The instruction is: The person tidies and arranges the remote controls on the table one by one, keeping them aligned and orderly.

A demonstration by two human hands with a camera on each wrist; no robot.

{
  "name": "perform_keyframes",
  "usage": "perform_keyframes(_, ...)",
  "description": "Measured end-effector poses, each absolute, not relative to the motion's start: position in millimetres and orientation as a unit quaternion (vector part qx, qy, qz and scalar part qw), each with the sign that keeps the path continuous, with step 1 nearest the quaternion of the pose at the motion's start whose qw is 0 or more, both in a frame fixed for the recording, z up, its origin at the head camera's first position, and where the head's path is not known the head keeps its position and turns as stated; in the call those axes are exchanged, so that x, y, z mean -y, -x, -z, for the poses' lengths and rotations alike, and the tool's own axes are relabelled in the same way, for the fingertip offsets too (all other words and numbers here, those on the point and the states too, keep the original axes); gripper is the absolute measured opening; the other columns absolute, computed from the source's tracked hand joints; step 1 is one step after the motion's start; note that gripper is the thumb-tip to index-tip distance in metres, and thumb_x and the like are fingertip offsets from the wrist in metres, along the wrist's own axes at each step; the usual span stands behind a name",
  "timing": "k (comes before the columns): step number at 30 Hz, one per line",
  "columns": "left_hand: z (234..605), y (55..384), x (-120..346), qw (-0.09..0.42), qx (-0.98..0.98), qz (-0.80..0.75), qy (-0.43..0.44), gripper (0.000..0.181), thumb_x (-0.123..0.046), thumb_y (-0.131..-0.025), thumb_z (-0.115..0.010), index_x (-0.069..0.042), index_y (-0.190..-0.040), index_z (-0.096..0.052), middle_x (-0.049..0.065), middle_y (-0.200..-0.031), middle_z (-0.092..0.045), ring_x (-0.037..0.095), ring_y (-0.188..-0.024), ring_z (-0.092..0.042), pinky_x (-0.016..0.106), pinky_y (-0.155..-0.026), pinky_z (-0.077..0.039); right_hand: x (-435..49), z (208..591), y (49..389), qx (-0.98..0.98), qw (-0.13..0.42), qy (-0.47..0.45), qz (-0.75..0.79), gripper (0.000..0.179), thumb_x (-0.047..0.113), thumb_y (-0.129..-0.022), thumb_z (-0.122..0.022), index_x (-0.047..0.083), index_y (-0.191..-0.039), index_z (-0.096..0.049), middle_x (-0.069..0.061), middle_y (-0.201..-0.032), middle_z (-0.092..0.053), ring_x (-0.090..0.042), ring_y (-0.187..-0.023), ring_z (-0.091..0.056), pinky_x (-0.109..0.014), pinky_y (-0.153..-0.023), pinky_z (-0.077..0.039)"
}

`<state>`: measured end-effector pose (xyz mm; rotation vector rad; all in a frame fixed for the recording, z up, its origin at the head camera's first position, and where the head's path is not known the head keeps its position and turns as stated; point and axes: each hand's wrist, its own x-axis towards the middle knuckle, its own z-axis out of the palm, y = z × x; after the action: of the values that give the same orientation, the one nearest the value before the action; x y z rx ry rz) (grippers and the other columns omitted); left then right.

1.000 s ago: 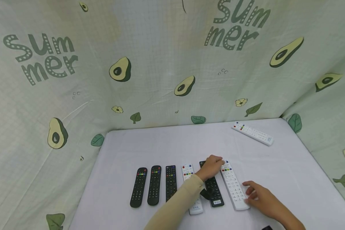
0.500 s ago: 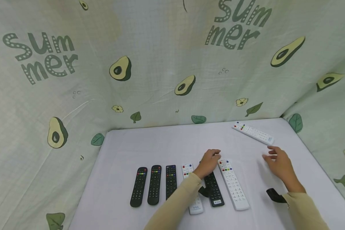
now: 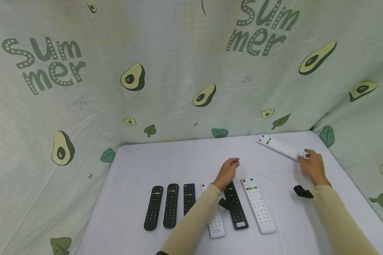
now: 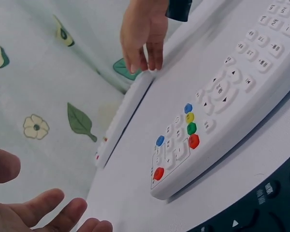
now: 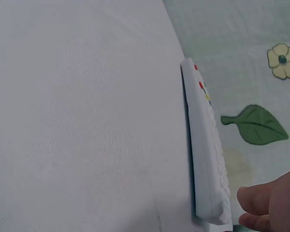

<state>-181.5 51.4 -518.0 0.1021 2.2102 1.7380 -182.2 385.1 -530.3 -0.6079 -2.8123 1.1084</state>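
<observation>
A white remote control lies slanted at the back right of the table. My right hand is at its near end, fingers reaching down around that end. In the right wrist view, a gap shows between the visible fingers and the remote; whether another finger touches it is hidden. My left hand hovers above the far end of a black remote, holding nothing, its fingers spread and relaxed. Just right of that is a large white remote with coloured buttons.
Further left in the row lie two black remotes with rounded ends, one beside the other. Then come a narrower black remote and a white remote, both partly behind the left sleeve. A printed cloth hangs behind the white table.
My right hand has gone from beside the large white remote to the slanted one at the back. My left hand has left the large white remote's top and drawn up and left.
</observation>
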Motion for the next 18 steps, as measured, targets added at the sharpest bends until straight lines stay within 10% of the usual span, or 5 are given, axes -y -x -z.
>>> perform_keyframes(18, 518.8, 210.4, -58.5, 0.191, -0.718, -0.669, -0.015, 0.05, -0.029, -0.109, -0.048, -0.002, -0.15, -0.055, 0.012, -0.14, -0.061, 0.032, -0.132, -0.056, 0.044, -0.11, -0.052, -399.3, 535.4, 199.2, 0.906, -0.026, 0.183, -0.382, 0.054, 0.012, -0.107, -0.047, -0.019, -0.15, -0.038, -0.045, -0.141, -0.04, -0.056, -0.124, -0.045, -0.067, -0.105, -0.04)
